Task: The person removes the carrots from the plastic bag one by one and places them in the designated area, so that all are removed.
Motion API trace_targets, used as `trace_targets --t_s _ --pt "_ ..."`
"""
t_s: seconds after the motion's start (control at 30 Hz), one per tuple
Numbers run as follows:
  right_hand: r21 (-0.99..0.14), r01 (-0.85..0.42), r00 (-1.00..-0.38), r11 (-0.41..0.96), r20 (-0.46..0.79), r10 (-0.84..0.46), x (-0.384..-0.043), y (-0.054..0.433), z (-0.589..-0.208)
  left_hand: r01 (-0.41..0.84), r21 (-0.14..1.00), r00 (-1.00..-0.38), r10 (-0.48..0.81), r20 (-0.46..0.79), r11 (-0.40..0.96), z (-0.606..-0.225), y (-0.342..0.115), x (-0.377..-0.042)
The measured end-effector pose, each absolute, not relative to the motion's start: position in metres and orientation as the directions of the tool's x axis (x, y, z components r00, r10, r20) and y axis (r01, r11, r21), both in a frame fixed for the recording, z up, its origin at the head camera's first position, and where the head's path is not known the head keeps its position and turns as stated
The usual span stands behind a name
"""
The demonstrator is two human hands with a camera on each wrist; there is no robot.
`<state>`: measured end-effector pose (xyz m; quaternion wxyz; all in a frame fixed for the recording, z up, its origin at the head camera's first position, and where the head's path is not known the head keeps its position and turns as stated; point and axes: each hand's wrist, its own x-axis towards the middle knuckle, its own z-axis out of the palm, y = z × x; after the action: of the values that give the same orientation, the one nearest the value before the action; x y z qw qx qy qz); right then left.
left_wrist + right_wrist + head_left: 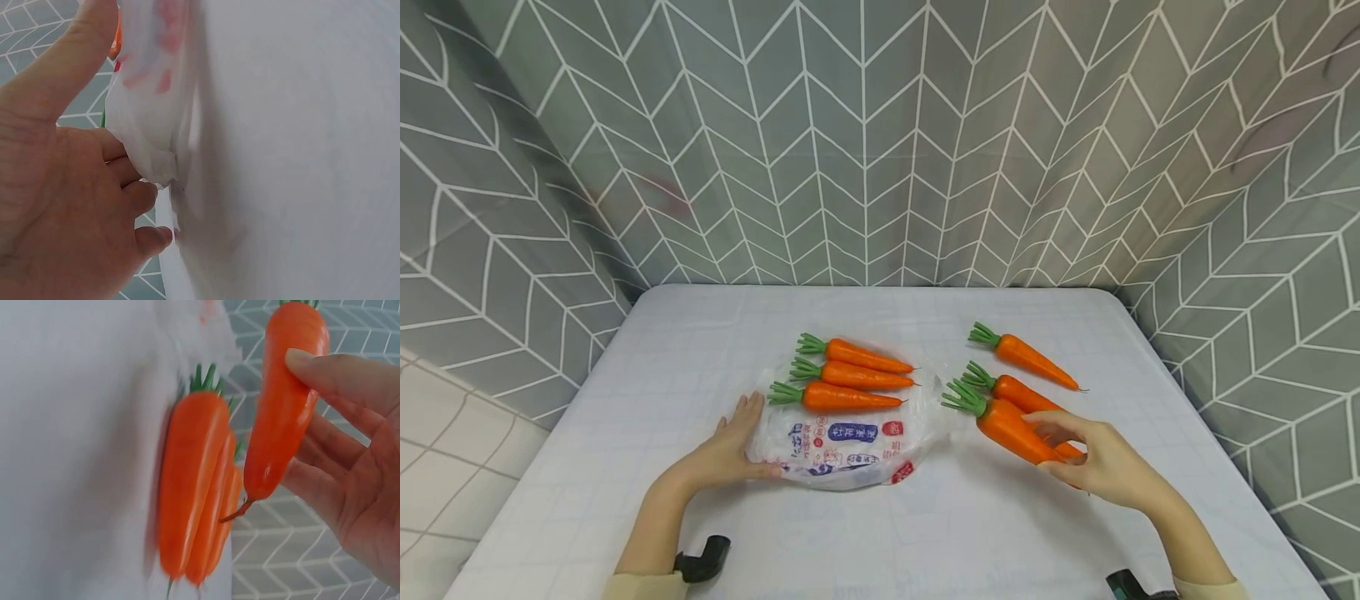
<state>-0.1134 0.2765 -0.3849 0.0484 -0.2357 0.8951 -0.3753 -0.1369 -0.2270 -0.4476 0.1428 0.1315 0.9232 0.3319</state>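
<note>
A clear plastic bag (842, 454) with blue and red print lies flat, with three orange carrots (853, 398) with green tops on it. My left hand (726, 454) touches the bag's left edge, fingers and thumb spread apart; in the left wrist view the bag (150, 119) lies against the fingers. My right hand (1101, 458) pinches a carrot (1011, 429) between thumb and fingers. In the right wrist view this carrot (284, 406) is raised off the table, tip downward. Beside it lie three more carrots (194, 481), one of them mostly hidden in the head view.
The table (880, 550) has a white cloth and rounded far corners. A grey curtain (880, 167) with white zigzag lines stands behind it and along both sides. A black wrist mount (703, 558) sits at the left forearm, another (1135, 586) at the right.
</note>
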Motion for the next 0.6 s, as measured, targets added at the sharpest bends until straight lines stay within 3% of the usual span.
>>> trace_targets --t_s 0.4,0.6 --pt "-0.688 -0.417 -0.856 0.594 0.078 -0.51 -0.102 0.313 -0.402 0.158 0.637 -0.922 0.344 -0.179 0.755 -0.45 -0.229 -0.137" --pt "-0.555 -0.516 -0.835 0.652 0.153 -0.529 -0.104 0.312 -0.411 0.16 0.635 -0.92 0.347 -0.181 0.756 -0.45 -0.229 -0.138"
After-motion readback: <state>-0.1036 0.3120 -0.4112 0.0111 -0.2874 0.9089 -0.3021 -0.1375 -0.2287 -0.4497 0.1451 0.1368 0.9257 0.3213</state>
